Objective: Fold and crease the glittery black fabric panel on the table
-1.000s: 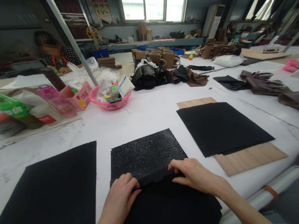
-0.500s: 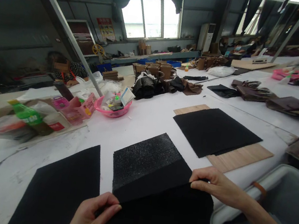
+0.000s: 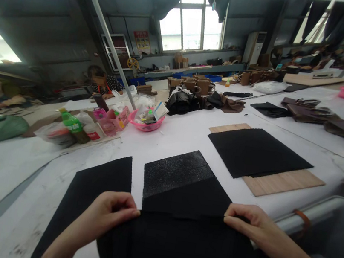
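A black fabric sheet (image 3: pixel 186 247) is stretched between my two hands, its far edge lifted near the table. My left hand (image 3: pixel 110 212) pinches its left corner. At the other corner, my right hand (image 3: pixel 247 222) grips with thumb and bent fingers. Just beyond that edge lies a black panel (image 3: pixel 180 171) with a speckled, shiny far part and a plain dark near part. To the left, another black sheet (image 3: pixel 94 190) lies flat, partly behind my left hand and forearm. Farther right, black sheets (image 3: pixel 259 153) are stacked on a wooden board (image 3: pixel 286 183).
A grey bin (image 3: pixel 334 213) stands by my right forearm. On the white table (image 3: pixel 184 133) are a pink basket (image 3: pixel 146 126), a green bottle (image 3: pixel 74 125), a heap of dark cloth (image 3: pixel 182 100) and brown bags (image 3: pixel 310 113). Other people sit at the far left.
My left hand has risen with its corner of the black sheet, so the held edge is now nearly level. The view has swung left, and both hands still pinch the sheet.
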The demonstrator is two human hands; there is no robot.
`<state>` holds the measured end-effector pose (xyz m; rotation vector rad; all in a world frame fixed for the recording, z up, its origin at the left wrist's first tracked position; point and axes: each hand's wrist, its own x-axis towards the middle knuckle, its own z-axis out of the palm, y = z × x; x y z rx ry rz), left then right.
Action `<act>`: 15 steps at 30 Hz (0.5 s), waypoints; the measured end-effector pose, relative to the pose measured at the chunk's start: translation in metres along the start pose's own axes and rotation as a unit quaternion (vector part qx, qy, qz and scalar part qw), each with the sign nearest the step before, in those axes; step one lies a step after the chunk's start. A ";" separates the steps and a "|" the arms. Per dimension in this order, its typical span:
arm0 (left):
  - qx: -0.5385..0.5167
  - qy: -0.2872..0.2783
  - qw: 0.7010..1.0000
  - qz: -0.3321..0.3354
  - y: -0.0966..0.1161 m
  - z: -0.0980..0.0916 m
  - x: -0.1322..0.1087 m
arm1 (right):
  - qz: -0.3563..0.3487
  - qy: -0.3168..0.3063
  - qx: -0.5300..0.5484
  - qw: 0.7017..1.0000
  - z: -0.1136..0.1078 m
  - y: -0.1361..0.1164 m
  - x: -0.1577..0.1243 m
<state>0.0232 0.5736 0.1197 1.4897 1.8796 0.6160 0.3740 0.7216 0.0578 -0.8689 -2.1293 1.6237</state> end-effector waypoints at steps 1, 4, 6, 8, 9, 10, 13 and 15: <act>0.040 0.000 0.999 0.003 -0.006 0.006 0.014 | -0.011 0.003 -0.022 1.000 0.004 0.013 0.009; 0.139 0.004 0.990 0.007 -0.029 0.033 0.056 | -0.011 0.019 -0.106 0.994 0.016 0.054 0.034; 0.173 0.016 0.985 0.003 -0.044 0.051 0.077 | -0.009 0.045 -0.193 0.980 0.021 0.073 0.046; 0.204 0.027 0.979 0.000 -0.055 0.066 0.090 | -0.008 0.067 -0.267 0.961 0.023 0.083 0.052; 0.217 0.032 0.976 -0.002 -0.059 0.071 0.093 | -0.007 0.075 -0.291 0.954 0.023 0.085 0.054; 0.229 0.038 0.973 -0.002 -0.061 0.075 0.094 | -0.005 0.081 -0.308 0.948 0.023 0.086 0.055; 0.259 0.060 0.964 0.002 -0.061 0.082 0.093 | 0.005 0.092 -0.337 0.937 0.019 0.084 0.056; 0.273 0.079 0.959 0.008 -0.057 0.085 0.089 | 0.014 0.095 -0.338 0.936 0.015 0.084 0.057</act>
